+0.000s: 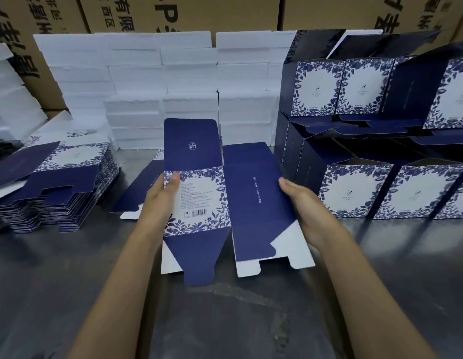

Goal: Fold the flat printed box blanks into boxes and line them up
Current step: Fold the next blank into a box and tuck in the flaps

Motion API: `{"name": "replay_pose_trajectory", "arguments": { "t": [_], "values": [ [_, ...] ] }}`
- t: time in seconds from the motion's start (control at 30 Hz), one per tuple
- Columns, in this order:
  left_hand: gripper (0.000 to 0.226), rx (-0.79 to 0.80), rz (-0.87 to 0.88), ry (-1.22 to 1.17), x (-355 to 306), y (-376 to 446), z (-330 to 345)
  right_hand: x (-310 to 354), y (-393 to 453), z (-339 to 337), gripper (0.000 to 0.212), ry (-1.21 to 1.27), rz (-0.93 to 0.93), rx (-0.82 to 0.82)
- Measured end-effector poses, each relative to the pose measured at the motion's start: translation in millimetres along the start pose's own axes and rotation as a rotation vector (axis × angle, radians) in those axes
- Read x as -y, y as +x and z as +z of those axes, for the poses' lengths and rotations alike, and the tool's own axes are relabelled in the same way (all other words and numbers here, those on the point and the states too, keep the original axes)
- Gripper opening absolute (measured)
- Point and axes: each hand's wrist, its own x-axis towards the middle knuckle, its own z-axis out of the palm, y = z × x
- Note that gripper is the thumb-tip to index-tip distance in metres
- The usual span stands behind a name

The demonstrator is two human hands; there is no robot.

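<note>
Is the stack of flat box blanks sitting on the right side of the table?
No, the stack of flat blanks lies on the left, while folded boxes stand on the right.

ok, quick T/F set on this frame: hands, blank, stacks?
1. Both hands hold the box blank. True: left hand grips one edge, right hand the other.
2. The stack of flat blanks lies to the person's right. False: it is on the left.
3. Folded boxes are stacked on the right. True.
4. White foam blocks sit in front of the blank. False: they are behind it.
</note>
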Motion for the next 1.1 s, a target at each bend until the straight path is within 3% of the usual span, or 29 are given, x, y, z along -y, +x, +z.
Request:
{"name": "replay_pose_trajectory", "arguments": {
  "t": [0.17, 0.23, 0.33, 0.4, 0.47, 0.63, 0.73, 0.9, 0.93, 1.0, 1.03, 1.1],
  "values": [
    [0.033, 0.091, -0.009, -0.054, -1, 1, 4, -3, -2, 0, 0.031, -0.109, -0.165, -0.153],
    [0.023, 0.113, 0.008, -0.017, 2, 3, 7, -1, -2, 0, 0.029, -0.073, -0.183, -0.179],
    [0.018, 0.041, 0.090, 0.062, 4, 2, 8, 4, -1, -1, 0.032, 0.011, -0.094, -0.093],
    [0.018, -0.027, 0.090, 0.035, 4, 3, 6, 5, -2, -3, 0.039, -0.023, -0.008, -0.008],
    [0.019, -0.075, 0.062, -0.025, 3, 3, 4, 4, -4, -4, 0.032, -0.082, 0.003, 0.067],
    [0.020, 0.004, -0.006, -0.096, 2, 4, 5, 3, -8, 0, 0.023, -0.072, -0.098, -0.068],
    [0.017, 0.032, -0.025, 0.057, 5, 5, 7, 4, -9, 1, 0.024, -0.005, -0.097, -0.091],
    [0.016, 0.013, -0.056, 0.008, 2, -1, 11, 7, -12, 2, 0.030, 0.097, -0.030, 0.073],
    [0.019, 0.002, -0.044, 0.048, 1, -2, 14, 8, -13, 3, 0.031, 0.115, -0.042, 0.104],
    [0.052, 0.000, 0.032, 0.207, 1, -2, 20, 11, -16, 3, 0.030, 0.135, -0.065, 0.111],
    [0.069, 0.029, 0.068, 0.279, 1, -3, 21, 12, -16, 3, 0.028, 0.137, -0.077, 0.103],
    [0.080, 0.170, 0.081, 0.282, -2, -8, 21, 13, -17, 1, 0.019, 0.131, -0.104, 0.082]
  ]
}}
